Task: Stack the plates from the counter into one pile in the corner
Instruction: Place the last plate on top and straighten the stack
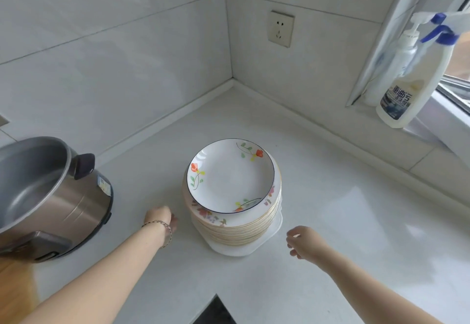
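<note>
A tall pile of plates (236,224) stands on the white counter (343,222), some way out from the wall corner. Its top plate (230,176) is white with a dark rim and orange and yellow flowers; the ones below have gold edges, and a white squarish dish lies at the bottom. My left hand (162,218) hovers just left of the pile, fingers curled down, not touching it. My right hand (304,242) is a little to the right of the pile, fingers apart and empty.
An open steel rice cooker (48,196) sits at the left. A spray bottle (414,79) and a white pump bottle (399,56) stand on the window ledge at right. A wall socket (280,28) is above the corner. A dark cut-out (216,311) breaks the counter's front edge.
</note>
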Demonstrator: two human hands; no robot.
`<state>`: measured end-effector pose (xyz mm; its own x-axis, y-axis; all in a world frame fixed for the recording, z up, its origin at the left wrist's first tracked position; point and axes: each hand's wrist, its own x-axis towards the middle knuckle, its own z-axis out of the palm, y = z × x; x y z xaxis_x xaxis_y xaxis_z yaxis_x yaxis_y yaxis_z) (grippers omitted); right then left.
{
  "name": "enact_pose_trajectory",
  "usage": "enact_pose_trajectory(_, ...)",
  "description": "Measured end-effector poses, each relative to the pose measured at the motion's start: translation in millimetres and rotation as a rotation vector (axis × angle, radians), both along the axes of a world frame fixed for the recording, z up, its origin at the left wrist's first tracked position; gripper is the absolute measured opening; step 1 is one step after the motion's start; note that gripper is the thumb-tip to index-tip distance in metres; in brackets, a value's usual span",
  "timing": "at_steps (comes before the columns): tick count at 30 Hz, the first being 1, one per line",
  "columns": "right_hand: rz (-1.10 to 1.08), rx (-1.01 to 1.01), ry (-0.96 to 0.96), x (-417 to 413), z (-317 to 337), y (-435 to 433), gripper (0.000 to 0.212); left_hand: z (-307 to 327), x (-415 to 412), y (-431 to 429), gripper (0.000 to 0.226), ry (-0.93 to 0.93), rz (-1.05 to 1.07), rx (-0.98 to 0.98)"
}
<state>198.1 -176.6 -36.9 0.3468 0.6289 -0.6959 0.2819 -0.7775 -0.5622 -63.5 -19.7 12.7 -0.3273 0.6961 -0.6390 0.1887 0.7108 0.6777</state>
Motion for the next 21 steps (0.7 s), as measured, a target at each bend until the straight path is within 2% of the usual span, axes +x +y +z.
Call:
enact_pose_trajectory(3, -0.135, -0.009, 0.079, -7.2, -4.5, 14.3, 0.035, -21.7, -2.9, 2.8, 0.025, -0.1, -0.167, -0.195)
enact_pose_trajectory(5, -0.232, -0.033, 0.116, -13.8, -10.5, 18.4, 0.032, -38.8, -2.0, 5.4, 0.034, -0.134, -0.254, -0.262)
enact_pose_trajectory(9, -0.486, -0.057, 0.27, -31.3, -27.6, 23.5, 0.021, -67.3, 3.7, 19.6, 0.029, -0.204, -0.318, -0.4)
enact_pose_trajectory(16, -0.681, 0.008, 0.339, -50.9, -42.5, 42.3, 0.02, -84.3, -2.3, 29.6, 0.041, -0.279, -0.388, -0.371)
enact_pose_trajectory(21, -0.788, 0.103, 0.391, -60.5, -45.1, 39.1, 0.012, -88.1, -3.1, 9.5, 0.036, -0.389, -0.231, -0.242)
